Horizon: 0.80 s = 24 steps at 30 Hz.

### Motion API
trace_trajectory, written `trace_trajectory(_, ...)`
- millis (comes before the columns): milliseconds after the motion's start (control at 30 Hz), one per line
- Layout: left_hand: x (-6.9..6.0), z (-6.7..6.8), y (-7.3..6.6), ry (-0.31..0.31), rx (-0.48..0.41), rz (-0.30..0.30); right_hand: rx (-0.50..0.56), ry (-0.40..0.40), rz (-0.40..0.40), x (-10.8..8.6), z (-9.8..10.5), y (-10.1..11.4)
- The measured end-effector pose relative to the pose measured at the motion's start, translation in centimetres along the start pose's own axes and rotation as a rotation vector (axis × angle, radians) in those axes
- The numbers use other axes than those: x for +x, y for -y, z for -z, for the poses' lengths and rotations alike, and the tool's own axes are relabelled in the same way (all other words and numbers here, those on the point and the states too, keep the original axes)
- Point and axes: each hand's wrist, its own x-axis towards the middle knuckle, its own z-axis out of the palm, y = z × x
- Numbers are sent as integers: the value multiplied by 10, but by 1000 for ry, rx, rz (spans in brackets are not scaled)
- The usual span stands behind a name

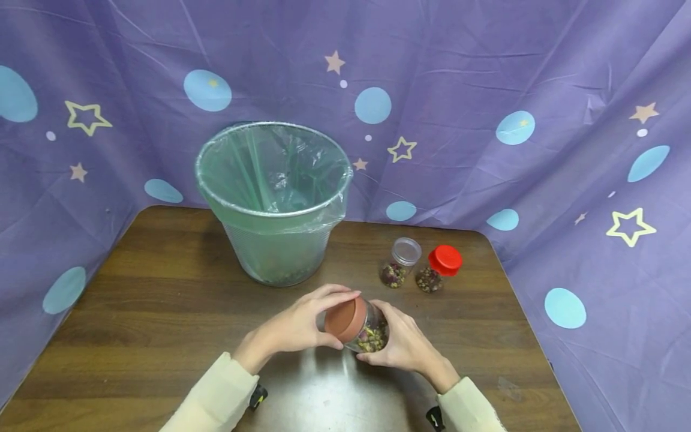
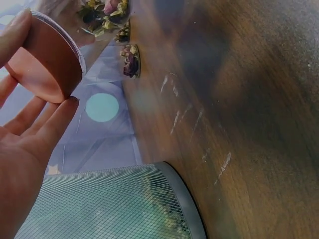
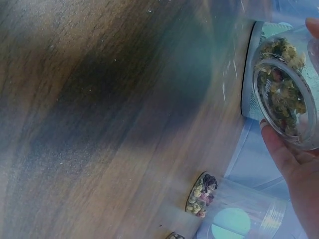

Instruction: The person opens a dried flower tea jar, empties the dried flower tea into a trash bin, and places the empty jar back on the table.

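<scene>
A clear jar (image 1: 372, 337) of dried flowers is held tilted above the front middle of the table, its brown-orange lid (image 1: 344, 319) facing left. My left hand (image 1: 294, 324) grips the lid, thumb on the near side and fingers over the far side. With my right hand (image 1: 405, 339) I hold the jar's body near its base. In the left wrist view the lid (image 2: 47, 57) sits on the jar's rim between thumb and fingers. The right wrist view shows the jar's round bottom (image 3: 284, 102) with yellowish and reddish dried flowers behind it.
A mesh bin (image 1: 278, 246) with a green liner stands at the back left. Back right are a clear-lidded jar (image 1: 394, 273) and a red-lidded jar (image 1: 430, 279), both holding dried flowers. A purple patterned curtain (image 1: 442, 72) hangs behind and beside the wooden table (image 1: 162, 312).
</scene>
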Motion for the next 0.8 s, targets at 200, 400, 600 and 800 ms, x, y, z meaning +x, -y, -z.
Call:
trace_trajectory(200,-1,-2,0,-37,22,24,-18,0,9,-1,0,1)
trace_trajectory(400,-1,-4,-2,-64,51,58,-31,-18,11,-2,-1,1)
trace_trajectory(600,2,-7,-6,-115,81,81,-39,-42,13,0,-2,1)
trace_trajectory(800,4,-9,-6,-151,56,68,-37,-53,13,1,-1,1)
